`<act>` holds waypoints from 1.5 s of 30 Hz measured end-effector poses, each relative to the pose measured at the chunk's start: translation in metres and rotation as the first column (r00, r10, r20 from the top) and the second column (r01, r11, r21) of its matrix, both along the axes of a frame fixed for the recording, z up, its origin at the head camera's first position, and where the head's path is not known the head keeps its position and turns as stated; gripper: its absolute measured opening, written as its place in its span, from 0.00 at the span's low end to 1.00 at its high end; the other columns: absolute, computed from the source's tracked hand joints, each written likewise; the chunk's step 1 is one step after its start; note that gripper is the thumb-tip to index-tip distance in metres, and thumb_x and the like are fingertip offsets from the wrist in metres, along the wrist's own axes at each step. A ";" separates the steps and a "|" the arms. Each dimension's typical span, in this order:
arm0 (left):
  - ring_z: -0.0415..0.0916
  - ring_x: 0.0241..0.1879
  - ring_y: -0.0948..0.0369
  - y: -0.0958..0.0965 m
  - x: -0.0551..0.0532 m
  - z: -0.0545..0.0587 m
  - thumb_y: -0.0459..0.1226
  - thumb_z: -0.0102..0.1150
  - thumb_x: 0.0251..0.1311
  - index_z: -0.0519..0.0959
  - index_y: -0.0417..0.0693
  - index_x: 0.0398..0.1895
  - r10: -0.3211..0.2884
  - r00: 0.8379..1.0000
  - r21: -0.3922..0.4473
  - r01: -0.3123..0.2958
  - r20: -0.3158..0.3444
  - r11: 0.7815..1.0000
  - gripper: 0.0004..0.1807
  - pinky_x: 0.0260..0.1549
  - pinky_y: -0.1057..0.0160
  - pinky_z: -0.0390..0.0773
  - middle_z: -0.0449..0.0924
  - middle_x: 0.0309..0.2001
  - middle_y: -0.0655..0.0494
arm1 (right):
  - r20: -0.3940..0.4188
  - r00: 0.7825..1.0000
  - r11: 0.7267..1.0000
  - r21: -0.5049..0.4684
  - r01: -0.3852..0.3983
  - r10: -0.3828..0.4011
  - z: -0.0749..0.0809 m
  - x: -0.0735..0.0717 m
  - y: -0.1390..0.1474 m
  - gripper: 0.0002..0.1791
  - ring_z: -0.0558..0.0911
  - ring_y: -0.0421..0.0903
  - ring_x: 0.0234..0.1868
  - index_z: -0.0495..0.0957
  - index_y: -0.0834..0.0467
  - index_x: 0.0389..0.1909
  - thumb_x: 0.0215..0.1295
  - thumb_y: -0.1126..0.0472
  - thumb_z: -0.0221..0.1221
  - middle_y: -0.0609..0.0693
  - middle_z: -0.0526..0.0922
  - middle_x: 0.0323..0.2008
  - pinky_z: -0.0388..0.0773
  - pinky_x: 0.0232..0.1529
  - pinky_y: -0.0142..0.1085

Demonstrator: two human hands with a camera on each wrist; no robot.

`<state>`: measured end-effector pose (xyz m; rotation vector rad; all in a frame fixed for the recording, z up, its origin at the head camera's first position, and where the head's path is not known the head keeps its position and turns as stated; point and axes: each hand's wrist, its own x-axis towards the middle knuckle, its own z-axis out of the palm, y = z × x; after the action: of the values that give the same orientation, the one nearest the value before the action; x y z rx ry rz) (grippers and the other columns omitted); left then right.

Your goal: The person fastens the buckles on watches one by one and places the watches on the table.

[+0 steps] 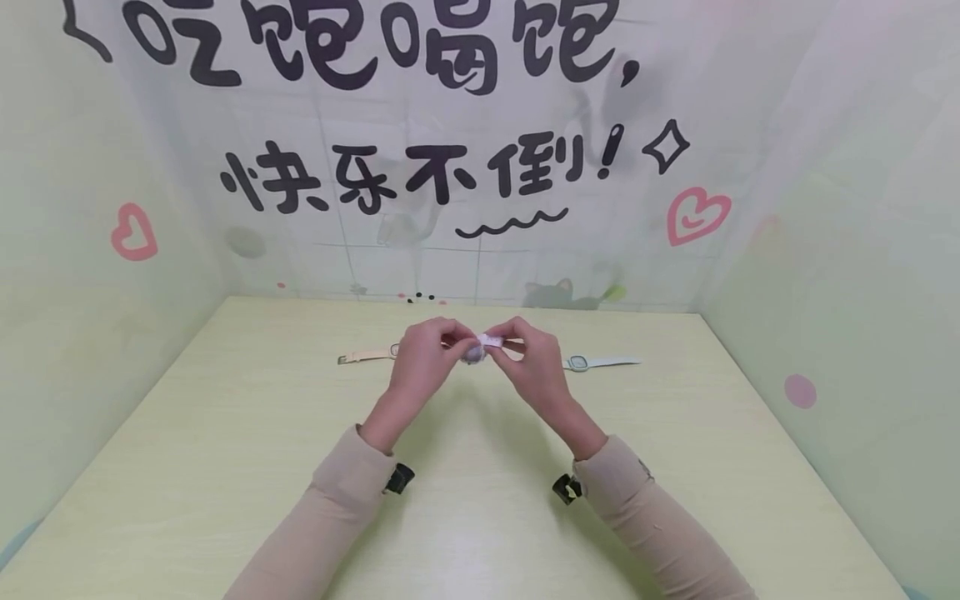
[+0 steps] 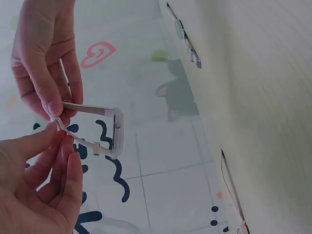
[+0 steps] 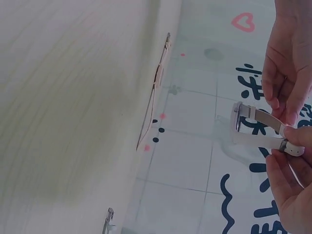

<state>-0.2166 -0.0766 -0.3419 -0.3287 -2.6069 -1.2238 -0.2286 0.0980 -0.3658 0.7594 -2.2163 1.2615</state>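
Observation:
Between both hands is a white wristwatch (image 1: 491,341), raised above the table with its strap bent into a loop. My left hand (image 1: 427,358) pinches one side of the strap between thumb and fingers. Opposite it, my right hand (image 1: 534,360) pinches the strap close to the metal buckle (image 3: 283,145). In the left wrist view the watch case (image 2: 120,131) points away from the fingers. The two strap ends meet at the fingertips; whether the buckle is fastened, I cannot tell, as fingers cover part of it.
A watch with a peach strap (image 1: 366,357) lies on the table (image 1: 472,517) behind the left hand. To the right lies another watch with a pale blue strap (image 1: 611,362). A printed wall covering (image 1: 420,275) stands along the table's back edge.

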 end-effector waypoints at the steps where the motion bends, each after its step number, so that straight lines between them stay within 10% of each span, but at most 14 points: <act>1: 0.84 0.36 0.56 -0.002 -0.001 0.000 0.40 0.65 0.64 0.87 0.46 0.39 -0.017 0.999 0.032 0.016 0.036 0.999 0.08 0.36 0.61 0.82 0.88 0.37 0.51 | -0.004 1.000 1.000 0.007 -0.003 0.003 0.000 0.000 -0.001 0.07 0.88 0.49 0.42 0.80 0.64 0.38 0.60 0.70 0.67 0.56 0.88 0.38 0.86 0.46 0.36; 11: 0.77 0.36 0.59 -0.018 -0.015 -0.002 0.40 0.58 0.69 0.82 0.36 0.45 -0.184 0.924 0.282 0.088 0.336 0.955 0.15 0.42 0.64 0.81 0.82 0.38 0.48 | -0.016 0.998 0.997 0.059 -0.052 0.053 0.003 0.001 -0.006 0.08 0.87 0.48 0.44 0.80 0.62 0.40 0.61 0.69 0.67 0.55 0.88 0.39 0.86 0.47 0.37; 21: 0.76 0.33 0.60 -0.015 -0.012 -0.005 0.36 0.54 0.65 0.81 0.35 0.40 -0.162 0.948 0.230 0.099 0.275 0.968 0.11 0.38 0.61 0.81 0.82 0.35 0.50 | -0.098 0.993 0.979 0.195 -0.053 0.073 0.000 0.001 -0.011 0.09 0.85 0.45 0.41 0.83 0.60 0.42 0.61 0.66 0.68 0.52 0.87 0.40 0.85 0.42 0.38; 30: 0.76 0.32 0.58 -0.020 -0.008 -0.007 0.36 0.54 0.59 0.81 0.39 0.36 -0.044 0.962 0.179 -0.005 0.268 0.984 0.10 0.31 0.66 0.77 0.82 0.34 0.50 | -0.122 0.992 0.984 0.179 -0.008 0.030 -0.003 0.004 -0.015 0.07 0.86 0.45 0.39 0.85 0.60 0.39 0.60 0.67 0.68 0.51 0.88 0.37 0.86 0.42 0.37; 45: 0.79 0.38 0.57 -0.022 -0.007 -0.007 0.35 0.53 0.63 0.79 0.36 0.38 -0.091 0.964 0.257 0.024 0.249 0.966 0.10 0.41 0.60 0.84 0.82 0.37 0.46 | -0.033 0.997 0.997 0.033 -0.075 0.077 0.000 0.005 -0.009 0.08 0.87 0.48 0.43 0.84 0.63 0.40 0.59 0.69 0.68 0.55 0.88 0.39 0.86 0.46 0.36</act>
<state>-0.2239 -0.0983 -0.3490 -0.2088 -2.6209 -1.7025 -0.2236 0.0894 -0.3655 0.8789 -2.2034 1.2419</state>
